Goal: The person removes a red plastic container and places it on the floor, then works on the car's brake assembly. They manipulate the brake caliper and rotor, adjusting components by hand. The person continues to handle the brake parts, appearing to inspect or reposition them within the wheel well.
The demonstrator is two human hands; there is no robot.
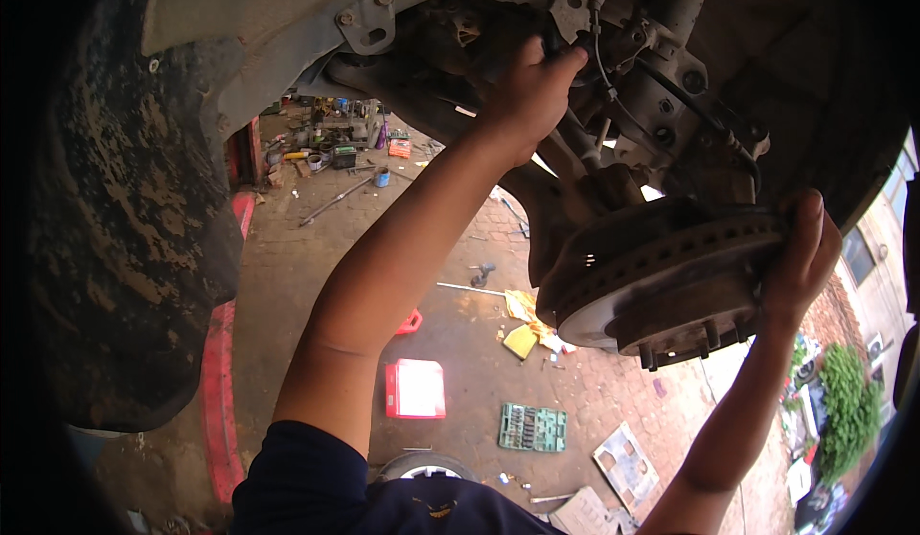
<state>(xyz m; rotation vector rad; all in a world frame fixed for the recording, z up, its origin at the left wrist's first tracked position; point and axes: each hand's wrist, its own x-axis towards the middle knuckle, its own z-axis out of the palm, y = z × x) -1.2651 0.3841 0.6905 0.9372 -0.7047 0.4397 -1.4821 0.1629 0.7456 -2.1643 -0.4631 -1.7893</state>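
I look up into a vehicle's wheel well. My left hand (537, 94) is raised among the suspension parts, fingers curled on a dark part that I cannot make out, just below a small metal bracket (573, 13) with a thin cable (599, 66). To its right are the strut (676, 13) and knuckle (661, 104). My right hand (805, 248) grips the right edge of the brake disc and hub (661, 276), whose studs point down toward me. A worn dark wheel-arch liner (134, 248) fills the left side.
Below, a red lift part (218, 391) runs along the left. On the floor lie a red case (415, 388), a green socket set (532, 428), a yellow cloth (520, 339), a tyre (422, 468) and scattered tools (335, 200). A building and a shrub (848, 401) are at the right.
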